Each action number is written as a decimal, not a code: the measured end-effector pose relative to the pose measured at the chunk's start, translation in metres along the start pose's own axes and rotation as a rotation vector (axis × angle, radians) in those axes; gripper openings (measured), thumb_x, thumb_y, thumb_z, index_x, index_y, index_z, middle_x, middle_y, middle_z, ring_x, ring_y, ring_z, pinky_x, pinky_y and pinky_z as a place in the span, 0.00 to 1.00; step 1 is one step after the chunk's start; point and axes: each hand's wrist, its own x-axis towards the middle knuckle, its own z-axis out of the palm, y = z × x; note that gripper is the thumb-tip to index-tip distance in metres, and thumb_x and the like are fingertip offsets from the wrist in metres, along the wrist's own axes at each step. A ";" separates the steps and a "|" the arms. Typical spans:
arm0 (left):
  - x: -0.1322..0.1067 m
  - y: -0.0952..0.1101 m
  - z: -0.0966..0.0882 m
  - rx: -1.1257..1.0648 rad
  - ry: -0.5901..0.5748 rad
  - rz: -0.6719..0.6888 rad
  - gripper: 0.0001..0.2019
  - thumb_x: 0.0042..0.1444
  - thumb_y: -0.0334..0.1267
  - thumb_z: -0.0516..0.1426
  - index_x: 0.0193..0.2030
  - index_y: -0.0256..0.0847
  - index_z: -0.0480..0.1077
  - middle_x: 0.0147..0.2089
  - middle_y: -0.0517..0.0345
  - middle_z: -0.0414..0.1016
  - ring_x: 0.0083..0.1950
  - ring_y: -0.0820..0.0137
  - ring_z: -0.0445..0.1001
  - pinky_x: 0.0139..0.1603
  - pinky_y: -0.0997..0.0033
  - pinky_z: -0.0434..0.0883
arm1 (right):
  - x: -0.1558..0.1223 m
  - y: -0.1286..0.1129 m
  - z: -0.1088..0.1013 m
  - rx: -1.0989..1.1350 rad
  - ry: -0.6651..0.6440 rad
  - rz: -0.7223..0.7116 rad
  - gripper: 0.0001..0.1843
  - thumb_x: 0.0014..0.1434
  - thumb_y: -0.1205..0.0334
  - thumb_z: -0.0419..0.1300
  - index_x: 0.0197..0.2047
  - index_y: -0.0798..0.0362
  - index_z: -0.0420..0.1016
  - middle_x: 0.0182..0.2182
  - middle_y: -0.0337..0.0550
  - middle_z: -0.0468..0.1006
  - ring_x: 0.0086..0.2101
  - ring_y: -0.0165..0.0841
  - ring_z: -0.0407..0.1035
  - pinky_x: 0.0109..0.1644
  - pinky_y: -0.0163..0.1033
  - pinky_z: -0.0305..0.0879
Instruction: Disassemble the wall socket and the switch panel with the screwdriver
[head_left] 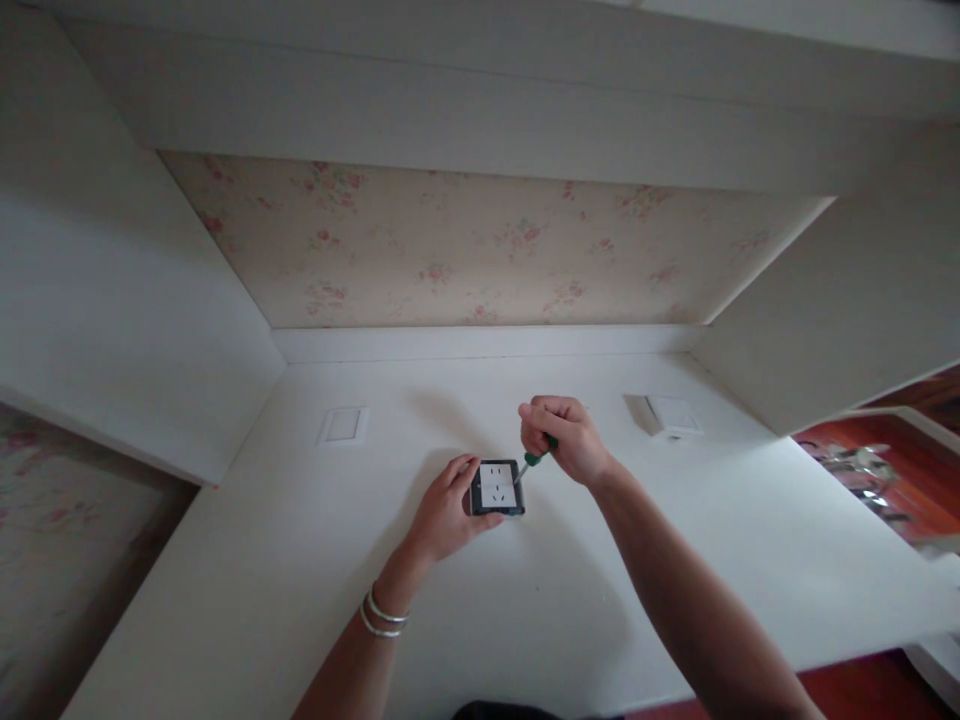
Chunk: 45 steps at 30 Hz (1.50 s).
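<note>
A small wall socket [496, 487] with a white face and dark frame lies flat on the white desk [300, 560]. My left hand [446, 510] grips its left edge, fingers curled round the frame. My right hand [561, 436] is closed round a green-handled screwdriver [534, 459]. The screwdriver's tip points down at the socket's upper right corner.
A white switch plate [343, 425] lies flat at the back left of the desk. Another white plate [673, 414] rests at the back right. White side panels and a floral back wall [480, 250] enclose the desk. Reddish floor with shiny items [862, 470] shows at the right.
</note>
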 end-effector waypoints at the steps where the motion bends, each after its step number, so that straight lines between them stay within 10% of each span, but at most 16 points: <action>1: 0.000 0.000 0.000 0.000 -0.001 -0.002 0.38 0.45 0.48 0.65 0.62 0.41 0.57 0.62 0.49 0.59 0.62 0.58 0.60 0.63 0.57 0.61 | -0.002 -0.003 0.002 -0.080 0.038 -0.007 0.22 0.58 0.50 0.58 0.18 0.53 0.64 0.15 0.35 0.66 0.18 0.26 0.57 0.22 0.34 0.52; 10: 0.002 0.008 -0.003 -0.022 0.016 -0.018 0.37 0.43 0.47 0.66 0.60 0.45 0.60 0.60 0.52 0.61 0.61 0.59 0.62 0.62 0.60 0.63 | -0.016 0.002 0.031 -0.185 0.513 -0.103 0.25 0.60 0.46 0.54 0.18 0.53 0.60 0.16 0.34 0.62 0.20 0.26 0.56 0.25 0.34 0.53; 21: 0.000 0.004 -0.002 -0.037 -0.012 -0.025 0.38 0.44 0.47 0.65 0.62 0.44 0.58 0.60 0.51 0.60 0.59 0.59 0.63 0.60 0.59 0.64 | -0.011 0.001 0.014 -0.056 -0.036 0.008 0.27 0.56 0.47 0.59 0.14 0.53 0.59 0.11 0.34 0.59 0.15 0.25 0.51 0.19 0.34 0.48; 30: -0.001 0.006 -0.002 -0.010 0.002 -0.016 0.38 0.43 0.47 0.66 0.61 0.43 0.59 0.60 0.52 0.60 0.60 0.60 0.63 0.61 0.61 0.63 | -0.015 -0.009 0.026 -0.403 0.343 -0.069 0.21 0.60 0.45 0.53 0.25 0.53 0.67 0.20 0.35 0.67 0.21 0.26 0.58 0.24 0.33 0.54; 42: -0.002 0.006 -0.003 -0.020 -0.007 -0.008 0.38 0.44 0.49 0.65 0.61 0.43 0.59 0.59 0.49 0.60 0.60 0.58 0.62 0.61 0.58 0.63 | 0.001 -0.011 0.010 -0.107 -0.366 0.118 0.23 0.57 0.48 0.58 0.18 0.54 0.63 0.11 0.31 0.58 0.15 0.24 0.51 0.20 0.33 0.49; 45: -0.003 0.005 -0.003 -0.032 0.002 -0.012 0.39 0.43 0.47 0.66 0.61 0.43 0.58 0.60 0.49 0.60 0.60 0.58 0.62 0.62 0.57 0.62 | 0.004 -0.019 0.013 -0.300 -0.232 0.055 0.19 0.58 0.48 0.57 0.24 0.54 0.68 0.16 0.34 0.66 0.19 0.26 0.58 0.23 0.33 0.55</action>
